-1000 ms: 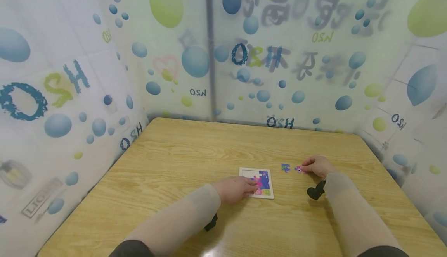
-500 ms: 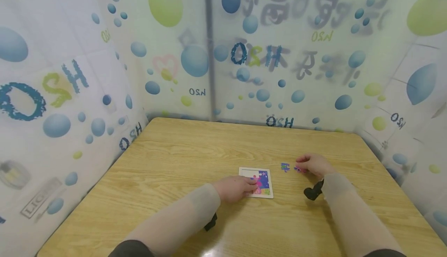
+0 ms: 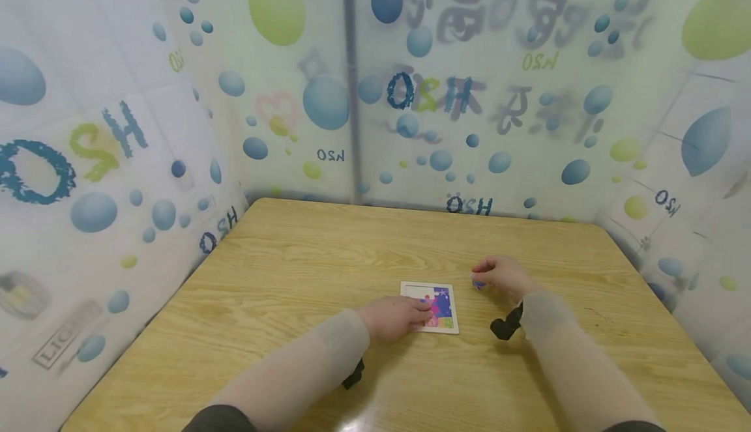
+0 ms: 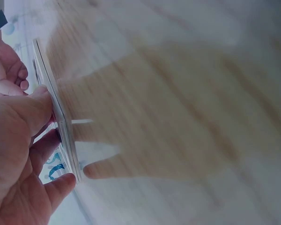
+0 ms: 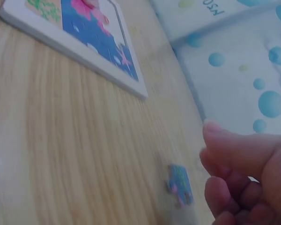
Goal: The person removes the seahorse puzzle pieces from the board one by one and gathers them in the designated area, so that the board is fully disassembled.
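Observation:
My left hand (image 3: 392,318) rests over the lower left part of a small white-framed jigsaw puzzle (image 3: 446,330) with a blue, pink and green picture. In the left wrist view its thumb (image 4: 42,101) touches the rim of the puzzle board (image 4: 56,108). To the right, my right hand (image 3: 504,277) hovers with thumb and fingers bent close together above a blue-green puzzle piece (image 5: 180,183). That piece lies just right of the frame. A pink piece with an eye is not visible; whether the right hand holds or covers it cannot be made out.
The wooden table (image 3: 328,243) spreads around both hands. Patterned white curtains (image 3: 281,113) with blue and green ovals enclose its far edge and sides. Black wrist straps (image 3: 507,324) show below the forearms.
My right hand has moved left from the pink piece to above the blue-green piece. The pink piece has gone out of sight. My left hand has stayed on the puzzle board.

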The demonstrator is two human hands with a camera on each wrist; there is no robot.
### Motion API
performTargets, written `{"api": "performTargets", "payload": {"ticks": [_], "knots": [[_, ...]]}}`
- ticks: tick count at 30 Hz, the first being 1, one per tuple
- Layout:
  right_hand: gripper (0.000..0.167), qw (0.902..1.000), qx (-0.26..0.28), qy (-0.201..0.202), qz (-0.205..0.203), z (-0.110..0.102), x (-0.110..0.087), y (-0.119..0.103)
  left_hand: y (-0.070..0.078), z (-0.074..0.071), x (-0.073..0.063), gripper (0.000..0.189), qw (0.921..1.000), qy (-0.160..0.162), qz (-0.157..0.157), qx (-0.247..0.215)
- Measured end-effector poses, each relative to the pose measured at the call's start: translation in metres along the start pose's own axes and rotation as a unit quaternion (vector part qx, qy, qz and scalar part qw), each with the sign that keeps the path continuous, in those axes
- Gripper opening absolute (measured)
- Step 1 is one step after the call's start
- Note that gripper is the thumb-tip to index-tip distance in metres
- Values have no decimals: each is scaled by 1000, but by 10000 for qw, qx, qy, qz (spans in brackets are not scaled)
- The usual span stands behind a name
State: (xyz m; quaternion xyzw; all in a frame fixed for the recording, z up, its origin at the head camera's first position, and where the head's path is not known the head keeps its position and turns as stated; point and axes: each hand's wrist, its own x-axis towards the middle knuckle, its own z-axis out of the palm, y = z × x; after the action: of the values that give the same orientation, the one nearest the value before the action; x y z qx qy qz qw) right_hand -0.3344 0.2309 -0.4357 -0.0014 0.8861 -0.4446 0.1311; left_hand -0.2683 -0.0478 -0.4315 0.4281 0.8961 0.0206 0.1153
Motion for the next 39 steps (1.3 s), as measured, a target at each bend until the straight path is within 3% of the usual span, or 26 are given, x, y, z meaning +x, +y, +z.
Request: {"api": "performTargets", "payload": {"ticks": [14, 24, 39], "knots": [[22, 9999, -32, -113, -5, 32, 7, -17, -1, 1, 0, 42, 10000, -30, 25, -73], [14, 9979, -321, -473, -314, 51, 6, -26, -1, -1, 0, 43, 9999, -12, 90, -97], [3, 9951, -499, -667, -528, 64, 3, -26, -3, 0, 2, 42, 9997, 42, 253, -2]]}}
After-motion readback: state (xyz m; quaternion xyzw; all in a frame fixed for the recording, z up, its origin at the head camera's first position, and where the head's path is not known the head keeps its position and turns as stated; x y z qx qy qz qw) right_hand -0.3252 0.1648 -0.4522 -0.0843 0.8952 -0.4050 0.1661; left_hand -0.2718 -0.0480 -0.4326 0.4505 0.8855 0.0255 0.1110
